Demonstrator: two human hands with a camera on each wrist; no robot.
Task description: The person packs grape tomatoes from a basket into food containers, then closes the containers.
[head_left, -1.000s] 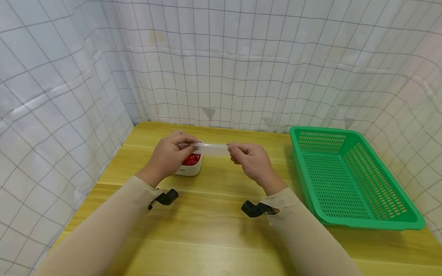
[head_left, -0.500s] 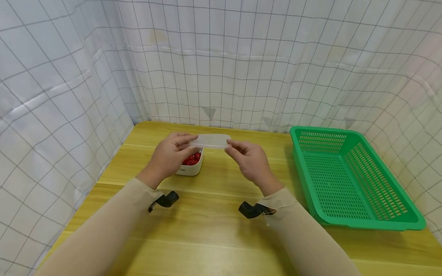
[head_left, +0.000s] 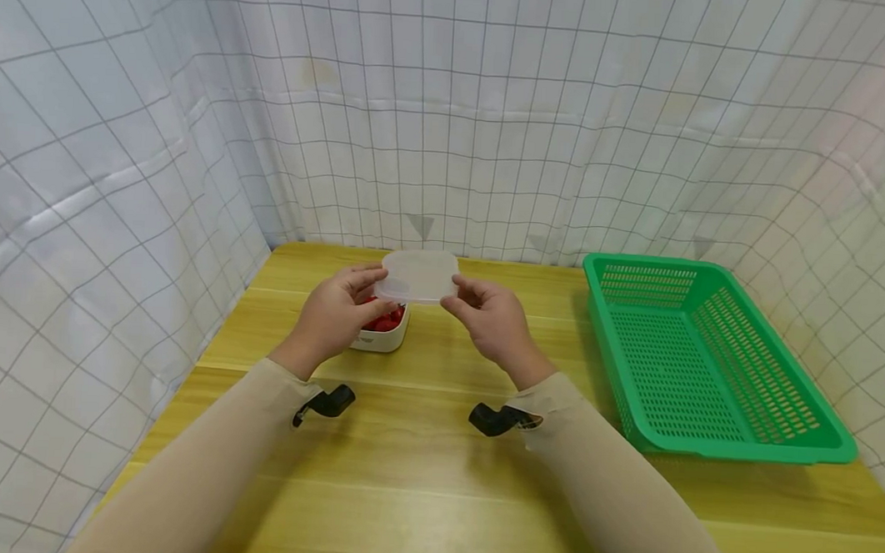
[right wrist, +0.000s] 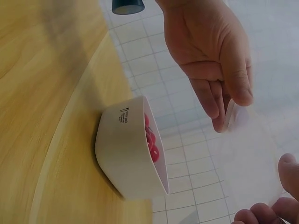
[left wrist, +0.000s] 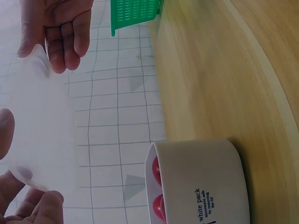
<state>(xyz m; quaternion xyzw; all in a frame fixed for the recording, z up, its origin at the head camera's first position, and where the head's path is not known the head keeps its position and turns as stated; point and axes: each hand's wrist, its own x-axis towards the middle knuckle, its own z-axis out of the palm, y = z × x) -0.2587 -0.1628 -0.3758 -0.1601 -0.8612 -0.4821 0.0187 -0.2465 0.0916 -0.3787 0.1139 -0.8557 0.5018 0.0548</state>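
Observation:
Between both hands hangs a translucent plastic lid (head_left: 418,275), rounded at its corners and raised above the table. My left hand (head_left: 333,311) pinches its left edge between thumb and fingers. On the opposite edge, my right hand (head_left: 494,323) pinches it the same way, as the right wrist view also shows with the lid (right wrist: 250,158). Below and partly behind the left hand stands a white container (head_left: 381,340) without a cover, holding several shiny red round items (right wrist: 152,140). Small dark print marks the container's wall (left wrist: 201,177) in the left wrist view.
A green perforated plastic basket (head_left: 632,387) stands on the right of the wooden table (head_left: 417,476). White grid-patterned curtain (head_left: 458,127) surrounds the back and sides. A black wrist device (head_left: 331,401) juts from each sleeve.
The lid has tilted from nearly edge-on to showing its broad face toward the head camera. The right hand has shifted slightly left; the container and basket stay put.

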